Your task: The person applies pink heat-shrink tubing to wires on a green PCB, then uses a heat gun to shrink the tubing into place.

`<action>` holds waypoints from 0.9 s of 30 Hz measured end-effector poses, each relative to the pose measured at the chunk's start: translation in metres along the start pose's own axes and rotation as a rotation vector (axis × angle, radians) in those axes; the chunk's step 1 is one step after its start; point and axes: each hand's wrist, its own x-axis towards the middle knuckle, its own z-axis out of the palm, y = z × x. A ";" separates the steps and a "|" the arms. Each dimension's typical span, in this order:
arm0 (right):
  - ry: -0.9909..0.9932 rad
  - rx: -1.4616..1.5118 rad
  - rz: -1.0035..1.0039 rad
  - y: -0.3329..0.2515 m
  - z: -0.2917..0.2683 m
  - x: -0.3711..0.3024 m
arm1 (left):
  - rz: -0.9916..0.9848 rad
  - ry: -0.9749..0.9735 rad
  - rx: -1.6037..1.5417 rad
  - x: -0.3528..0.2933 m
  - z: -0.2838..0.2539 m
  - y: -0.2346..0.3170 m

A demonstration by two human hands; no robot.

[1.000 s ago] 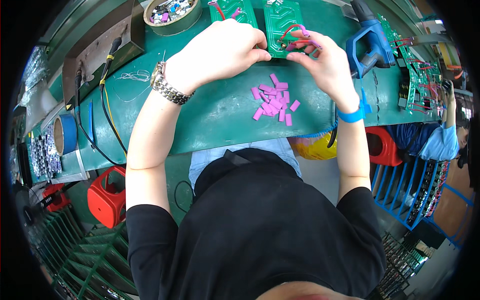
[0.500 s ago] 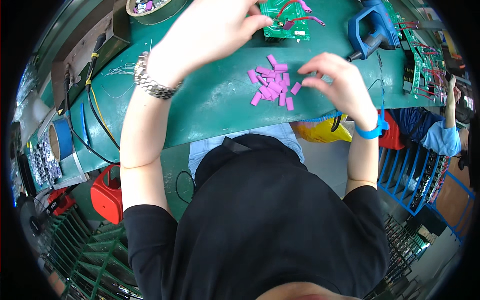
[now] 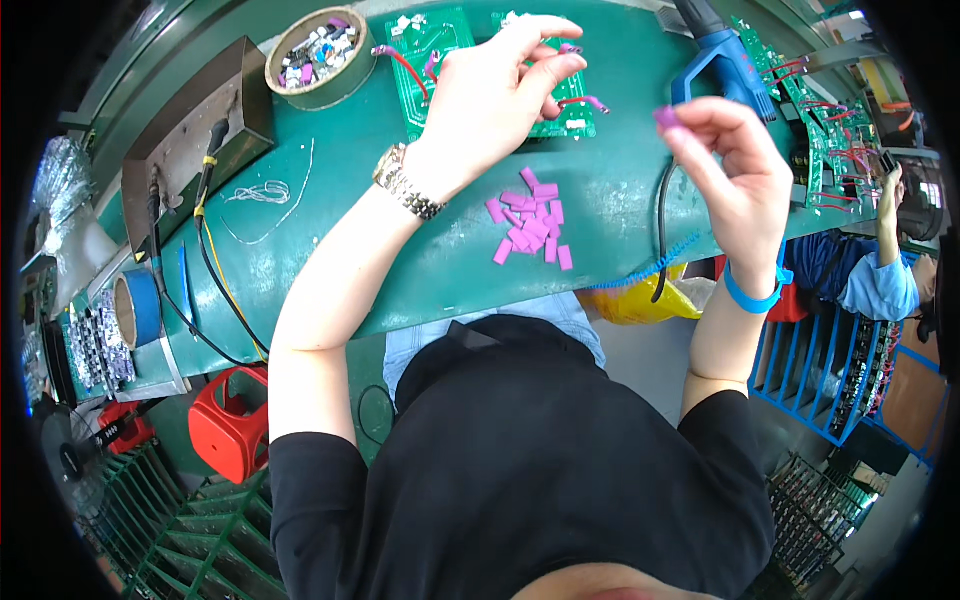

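Note:
My left hand (image 3: 490,95) is over a green circuit board (image 3: 575,127), its thumb and forefinger apart. The purple end of a red wire (image 3: 570,48) shows between those fingertips; whether they touch it I cannot tell. Another red wire (image 3: 580,100) with a purple end sticks out to the right below the hand. My right hand (image 3: 735,165) is raised to the right of the board and pinches a short purple sleeve (image 3: 667,117) between thumb and forefinger. Between my arms a loose pile of similar purple sleeves (image 3: 535,228) lies on the green bench (image 3: 400,290).
A second circuit board (image 3: 405,75) with red wires lies left of the first. Behind my left arm are a round tub (image 3: 330,95) of small parts and a metal tray (image 3: 190,150). A blue heat gun (image 3: 715,75) and more boards (image 3: 830,150) lie at the right. Another person (image 3: 880,270) is beyond.
My right hand has picked up a purple sleeve from beside the pile and lifted it away to the right. My left hand stays over the board. The view has shifted, showing more of the bench's far side.

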 end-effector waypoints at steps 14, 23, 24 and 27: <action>0.088 -0.220 -0.432 -0.006 0.040 0.044 | 0.009 0.050 0.037 0.000 -0.002 0.001; 0.154 -0.441 -0.748 -0.002 0.039 0.055 | 0.126 0.109 0.067 0.001 0.000 -0.006; 0.146 -0.446 -0.762 -0.003 0.038 0.055 | 0.127 0.105 0.086 0.001 -0.001 -0.006; 0.142 -0.404 -0.771 0.002 0.038 0.056 | 0.125 0.075 0.123 0.002 -0.003 -0.004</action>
